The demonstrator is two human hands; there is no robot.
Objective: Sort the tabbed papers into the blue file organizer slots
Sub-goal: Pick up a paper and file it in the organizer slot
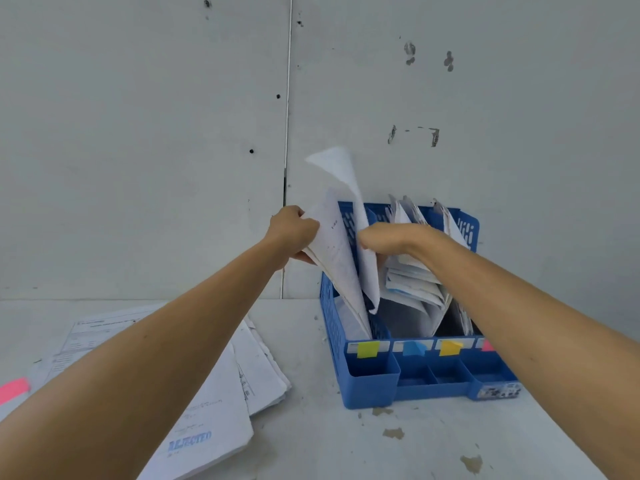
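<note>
A blue file organizer (pixel 370 379) stands on the table against the wall, its slots marked by green, blue, yellow and pink tabs along the front rail. My left hand (pixel 292 233) grips a bundle of white papers (pixel 334 258) that reaches down into the leftmost slot, above the green tab (pixel 367 349). My right hand (pixel 384 239) pinches a curled sheet (pixel 349 188) of the same bundle from the right side. More papers (pixel 412 282) fill the slots to the right, partly hidden by my right forearm.
A loose stack of printed papers (pixel 242 386) lies on the table to the left, one stamped "REJECTED" in blue. A pink tab (pixel 14 389) shows at the left edge. Small front compartments of the organizer face me. The grey wall is close behind.
</note>
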